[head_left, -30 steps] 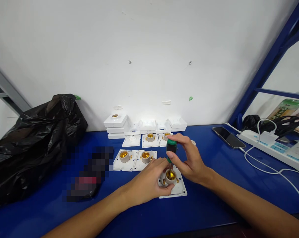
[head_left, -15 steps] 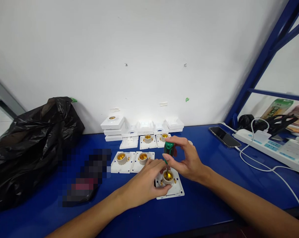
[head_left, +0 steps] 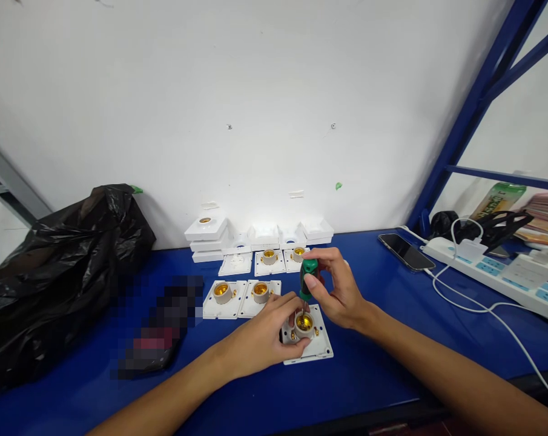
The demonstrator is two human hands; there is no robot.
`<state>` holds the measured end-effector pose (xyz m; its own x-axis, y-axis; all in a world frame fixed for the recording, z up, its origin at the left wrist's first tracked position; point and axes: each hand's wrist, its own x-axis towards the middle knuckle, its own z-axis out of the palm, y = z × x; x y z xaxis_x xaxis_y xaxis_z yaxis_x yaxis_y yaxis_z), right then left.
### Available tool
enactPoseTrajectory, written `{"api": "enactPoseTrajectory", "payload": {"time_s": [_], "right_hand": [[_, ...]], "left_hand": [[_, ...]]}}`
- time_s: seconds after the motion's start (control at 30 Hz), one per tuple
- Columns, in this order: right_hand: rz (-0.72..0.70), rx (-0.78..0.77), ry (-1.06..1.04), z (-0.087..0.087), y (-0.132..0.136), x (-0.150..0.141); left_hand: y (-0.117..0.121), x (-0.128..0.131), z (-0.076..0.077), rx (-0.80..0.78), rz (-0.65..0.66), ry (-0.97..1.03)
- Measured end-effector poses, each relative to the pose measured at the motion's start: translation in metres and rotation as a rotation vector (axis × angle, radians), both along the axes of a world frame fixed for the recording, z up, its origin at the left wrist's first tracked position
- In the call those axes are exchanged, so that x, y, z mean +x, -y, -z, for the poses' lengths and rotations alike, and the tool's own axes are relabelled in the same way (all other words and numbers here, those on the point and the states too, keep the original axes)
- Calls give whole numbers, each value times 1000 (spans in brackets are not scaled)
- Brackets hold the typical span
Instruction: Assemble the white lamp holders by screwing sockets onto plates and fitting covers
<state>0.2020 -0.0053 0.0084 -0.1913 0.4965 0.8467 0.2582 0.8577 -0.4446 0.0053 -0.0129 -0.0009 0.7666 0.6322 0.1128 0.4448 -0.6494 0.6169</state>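
A white square plate (head_left: 313,346) with a round lamp socket (head_left: 304,326) on it lies on the blue table. My left hand (head_left: 274,330) is closed around the socket, thumb on the near side and fingers behind. In my right hand (head_left: 335,290) is a green and black screwdriver (head_left: 309,281), gripped by its handle and nearly upright. Its shaft points down into the brass-coloured inside of the socket; the tip is hard to make out there. Just left lie two more plates with sockets, one (head_left: 222,293) beside the other (head_left: 260,292).
Behind are more socket plates (head_left: 269,259) and white covers (head_left: 264,235), some stacked (head_left: 205,233) against the wall. A black plastic bag (head_left: 74,260) and a blurred dark item (head_left: 160,327) lie left. To the right are a phone (head_left: 405,251), a power strip (head_left: 491,266) and loose white cables (head_left: 482,312).
The view has shifted slightly. My right fingers have changed their hold on the screwdriver handle, the thumb now sitting higher on it. My left hand still holds the socket.
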Motion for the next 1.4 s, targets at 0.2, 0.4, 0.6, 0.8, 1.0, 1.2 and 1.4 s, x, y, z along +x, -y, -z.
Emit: {"api": "enactPoseTrajectory", "payload": {"time_s": [0.2,0.4,0.6,0.8,1.0,1.2,1.4], "right_hand": [[12,-42,4,2,-1,2],[14,-11,9,1,0,1],[32,4,26,0,0,2],[48,12,31,-1,0,4],[45,14,35,-3,1,4],[48,25,47,-5,3,4],[42,30,46,-2,1,4]], "left_hand": [[2,1,0,30,-35,-7],[0,1,4,96,-37,-38],[-4,-1,8,91,-35,-26],[-3,-1,4,80,-42,-14],[-2,1,6,100,-60,10],[-1,1,6,76,-46,28],[1,4,5,37,-76,62]]}}
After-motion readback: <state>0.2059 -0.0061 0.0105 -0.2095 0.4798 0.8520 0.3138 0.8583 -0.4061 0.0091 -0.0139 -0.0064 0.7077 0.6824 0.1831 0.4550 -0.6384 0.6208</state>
